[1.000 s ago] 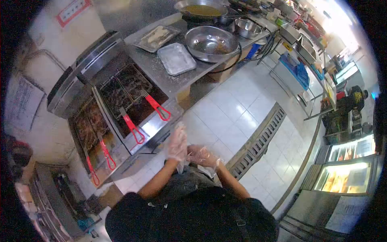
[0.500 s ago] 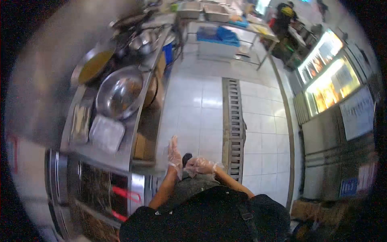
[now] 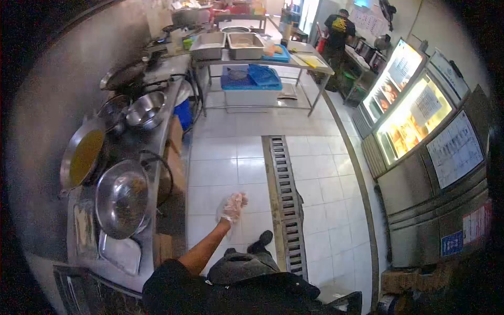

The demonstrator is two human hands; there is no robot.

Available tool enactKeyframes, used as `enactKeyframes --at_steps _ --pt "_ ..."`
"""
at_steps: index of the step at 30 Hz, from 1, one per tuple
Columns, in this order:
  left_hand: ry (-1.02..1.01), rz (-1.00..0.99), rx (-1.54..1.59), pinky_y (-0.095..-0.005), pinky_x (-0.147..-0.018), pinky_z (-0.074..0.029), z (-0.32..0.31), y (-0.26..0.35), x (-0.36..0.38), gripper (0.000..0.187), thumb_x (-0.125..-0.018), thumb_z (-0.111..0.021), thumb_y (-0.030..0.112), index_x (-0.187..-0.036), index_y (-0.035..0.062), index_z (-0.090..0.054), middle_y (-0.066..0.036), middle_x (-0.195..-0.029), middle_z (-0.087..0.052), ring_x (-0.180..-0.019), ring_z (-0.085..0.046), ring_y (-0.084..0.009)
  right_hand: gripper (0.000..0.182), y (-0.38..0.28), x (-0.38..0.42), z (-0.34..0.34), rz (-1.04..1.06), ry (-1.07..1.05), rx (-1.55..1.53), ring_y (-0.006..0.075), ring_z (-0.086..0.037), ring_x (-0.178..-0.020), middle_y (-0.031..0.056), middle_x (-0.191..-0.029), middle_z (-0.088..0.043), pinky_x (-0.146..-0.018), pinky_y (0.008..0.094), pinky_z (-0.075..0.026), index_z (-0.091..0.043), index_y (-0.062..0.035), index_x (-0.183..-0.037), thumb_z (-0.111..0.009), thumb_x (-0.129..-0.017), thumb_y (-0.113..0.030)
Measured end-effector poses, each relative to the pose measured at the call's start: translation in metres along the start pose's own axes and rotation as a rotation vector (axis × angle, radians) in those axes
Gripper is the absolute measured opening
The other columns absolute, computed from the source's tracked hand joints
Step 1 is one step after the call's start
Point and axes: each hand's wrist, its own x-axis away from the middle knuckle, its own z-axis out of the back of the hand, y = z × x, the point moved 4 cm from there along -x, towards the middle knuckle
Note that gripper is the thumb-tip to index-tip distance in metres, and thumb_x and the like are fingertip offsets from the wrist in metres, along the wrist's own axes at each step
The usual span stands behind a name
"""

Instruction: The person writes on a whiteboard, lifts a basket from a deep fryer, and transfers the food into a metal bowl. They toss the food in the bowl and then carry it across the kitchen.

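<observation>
Left hand point(image 3: 231, 206) in a thin clear plastic glove, arm stretched forward and slightly left over the floor, forearm bare. Fingers loosely curled, holding nothing, touching nothing. Right hand not in view.

Nearest thing to the hand: large round stainless steel mixing bowl point(image 3: 122, 198), off to its left on the long steel counter point(image 3: 157, 157), apart from the hand, dark crumbs inside. Just below the bowl, a flat rectangular foil tray point(image 3: 121, 253). Further along the counter: wide steel pan of yellow-brown liquid point(image 3: 83, 157), then a smaller steel bowl point(image 3: 145, 111).

Under the hand: white tiled floor point(image 3: 231, 157), with a long metal drain grate point(image 3: 286, 199) running just to its right. Right wall: lit glass display cabinets point(image 3: 407, 118). Far end: steel prep table point(image 3: 262, 60) with two rectangular steel pans and blue crates under it; another person in a black shirt point(image 3: 336, 29) stands beyond it.
</observation>
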Motion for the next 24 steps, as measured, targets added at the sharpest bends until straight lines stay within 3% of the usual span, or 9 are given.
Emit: enactKeyframes --at_steps 7,9,12,13,15,18,19,22,24 --pt "-0.456 -0.008 -0.152 -0.0289 -0.068 -0.045 -0.166 -0.011 -0.062 0.031 -0.090 -0.036 0.029 -0.097 0.0038 -0.052 -0.007 -0.084 -0.057 -0.076 -0.054 -0.0144 0.020 0.003 0.040 -0.006 -0.143 0.043 -0.199 0.0239 -0.057 -0.059 0.0105 -0.066 -0.059 -0.055 0.0385 -0.043 -0.061 -0.0082 -0.078 -0.049 -0.075 -0.024" --pt "-0.645 -0.478 -0.195 -0.0265 -0.062 -0.044 -0.223 -0.019 -0.096 0.026 -0.088 -0.039 0.026 -0.097 0.0054 -0.053 -0.006 -0.083 -0.057 -0.076 -0.054 -0.0157 0.019 -0.005 0.051 -0.012 -0.326 0.162 -0.337 0.0222 -0.057 -0.060 0.0096 -0.066 -0.059 -0.055 0.0375 -0.043 -0.062 -0.0090 -0.079 -0.049 -0.075 -0.023" --pt "-0.941 0.218 0.086 -0.0291 -0.061 -0.044 -0.283 -0.039 -0.120 0.023 -0.083 -0.047 0.023 -0.101 0.0099 -0.053 -0.003 -0.085 -0.056 -0.081 -0.056 -0.0170 0.024 0.002 0.032 0.071 -0.776 0.348 -0.981 0.0185 -0.054 -0.052 0.0094 -0.063 -0.059 -0.046 0.0341 -0.043 -0.060 -0.0059 -0.058 -0.049 -0.075 -0.019" --pt "-0.955 0.444 0.041 -0.0320 -0.062 -0.044 -0.295 -0.082 -0.140 0.025 -0.082 -0.049 0.023 -0.103 0.0109 -0.053 -0.001 -0.085 -0.057 -0.081 -0.056 -0.0176 0.024 -0.007 0.044 0.105 -0.491 0.744 -0.762 0.0175 -0.054 -0.052 0.0094 -0.061 -0.059 -0.047 0.0320 -0.044 -0.059 -0.0054 -0.060 -0.049 -0.075 -0.020" --pt "-1.631 -0.275 0.168 -0.0387 -0.076 -0.041 -0.298 -0.156 -0.174 0.030 -0.081 -0.048 0.026 -0.108 0.0114 -0.051 0.000 -0.100 -0.055 -0.093 -0.053 -0.0176 0.025 0.017 0.020 0.079 -0.672 0.848 -1.104 0.0151 -0.053 -0.051 0.0080 -0.058 -0.057 -0.047 0.0301 -0.043 -0.058 -0.0040 -0.063 -0.047 -0.078 -0.021" --pt "-1.889 -0.256 -0.257 -0.0383 -0.076 -0.042 -0.298 -0.170 -0.196 0.030 -0.081 -0.047 0.025 -0.106 0.0088 -0.052 -0.002 -0.100 -0.056 -0.093 -0.053 -0.0192 0.026 0.004 0.050 0.060 -0.651 1.227 -1.434 0.0200 -0.055 -0.059 0.0093 -0.062 -0.056 -0.056 0.0334 -0.044 -0.057 -0.0053 -0.069 -0.051 -0.077 -0.029" --pt "-1.899 -0.258 -0.459 -0.0381 -0.077 -0.042 -0.293 -0.178 -0.207 0.030 -0.081 -0.046 0.024 -0.105 0.0075 -0.052 -0.004 -0.099 -0.056 -0.093 -0.053 -0.0200 0.028 -0.015 0.070 0.060 -0.896 1.243 -0.778 0.0194 -0.054 -0.061 0.0108 -0.064 -0.055 -0.055 0.0315 -0.043 -0.057 -0.0027 -0.071 -0.048 -0.079 -0.028" --pt "-1.612 -0.125 -0.991 -0.0374 -0.078 -0.042 -0.260 -0.185 -0.241 0.030 -0.081 -0.045 0.021 -0.103 0.0037 -0.054 -0.008 -0.099 -0.057 -0.094 -0.053 -0.0225 0.023 -0.026 0.084 -0.077 -1.278 0.649 -1.510 0.0174 -0.057 -0.066 0.0101 -0.075 -0.061 -0.053 0.0315 -0.044 -0.061 -0.0056 -0.078 -0.047 -0.079 -0.024" --pt "-1.318 0.177 -1.327 -0.0370 -0.078 -0.043 -0.225 -0.182 -0.252 0.030 -0.081 -0.044 0.020 -0.102 0.0011 -0.054 -0.011 -0.098 -0.058 -0.094 -0.053 -0.0242 0.023 0.016 0.066 -0.036 -1.024 0.393 -1.309 0.0177 -0.057 -0.066 0.0102 -0.075 -0.061 -0.054 0.0316 -0.044 -0.060 -0.0055 -0.079 -0.047 -0.079 -0.024"
